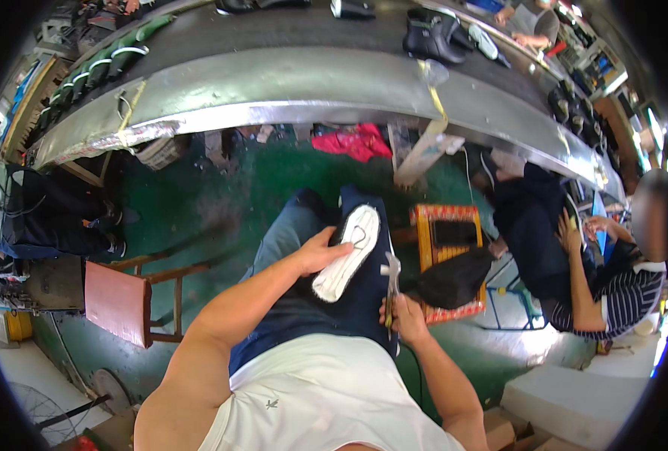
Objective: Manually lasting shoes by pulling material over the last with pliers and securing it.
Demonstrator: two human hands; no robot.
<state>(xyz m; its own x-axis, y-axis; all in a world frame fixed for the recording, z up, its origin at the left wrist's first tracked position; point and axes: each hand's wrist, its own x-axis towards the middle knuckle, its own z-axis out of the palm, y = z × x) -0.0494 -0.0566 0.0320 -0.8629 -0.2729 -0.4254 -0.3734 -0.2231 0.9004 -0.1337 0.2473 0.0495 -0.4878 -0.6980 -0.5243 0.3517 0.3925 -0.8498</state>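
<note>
On my lap lies a shoe (345, 255) turned bottom up, with a long white underside and a thin dark loop on it. My left hand (322, 252) is closed around its left side, thumb pressed on the white surface. To the right of the shoe, my right hand (404, 319) is wrapped round the handles of steel lasting pincers (392, 278). Their metal head points away from me, just apart from the shoe. My right fingers partly hide the handles.
A long metal-edged bench (274, 79) crosses ahead, bearing black boots (433, 36) and a row of green shoes (97, 71). A stool (119, 303) stands left. At right are a yellow-and-red stand (452, 225) with a black cloth (454, 278) and a seated person (612, 297).
</note>
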